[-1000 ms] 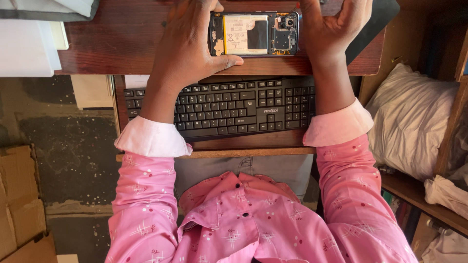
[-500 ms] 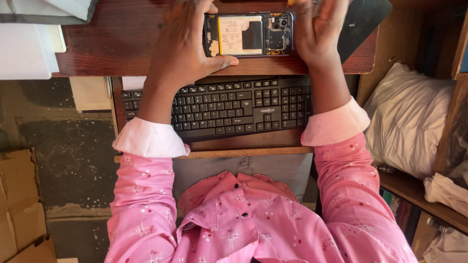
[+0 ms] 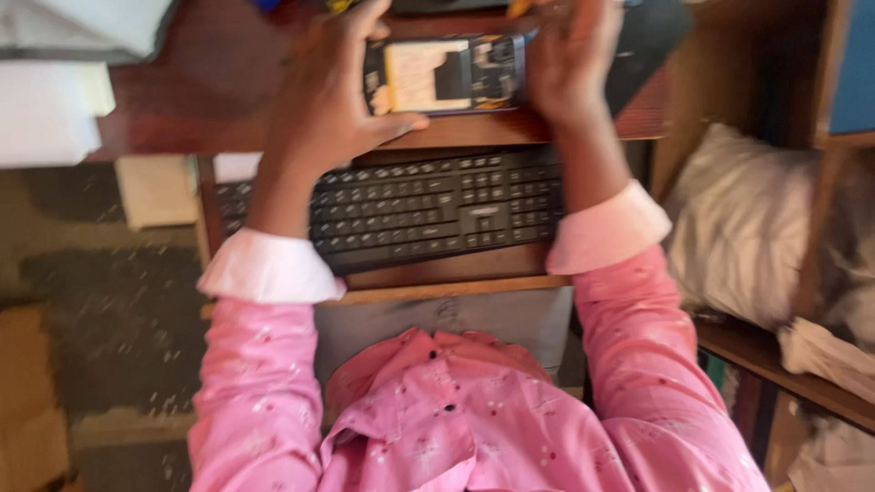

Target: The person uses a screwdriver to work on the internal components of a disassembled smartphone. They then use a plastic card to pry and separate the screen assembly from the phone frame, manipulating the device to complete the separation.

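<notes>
Opened phone (image 3: pixel 445 75), back cover off, flat at desk edge

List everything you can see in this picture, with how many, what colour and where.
Opened phone: one, back cover off, pale battery and dark circuit parts showing, on the desk edge between both hands.
Desk: one, reddish-brown wood, across the top.
Keyboard: one, black, on a pull-out tray under the desk.
White block: one, white, left end of the desk; too blurred to identify.
Cloth bundle: one, off-white, on the wooden shelf at right.
Cardboard: brown, lower left on the floor.
Shirt: one, pink with white cuffs, bottom centre.
Left hand: grips the phone's left end, thumb along its lower edge.
Right hand: holds the phone's right end.
</notes>
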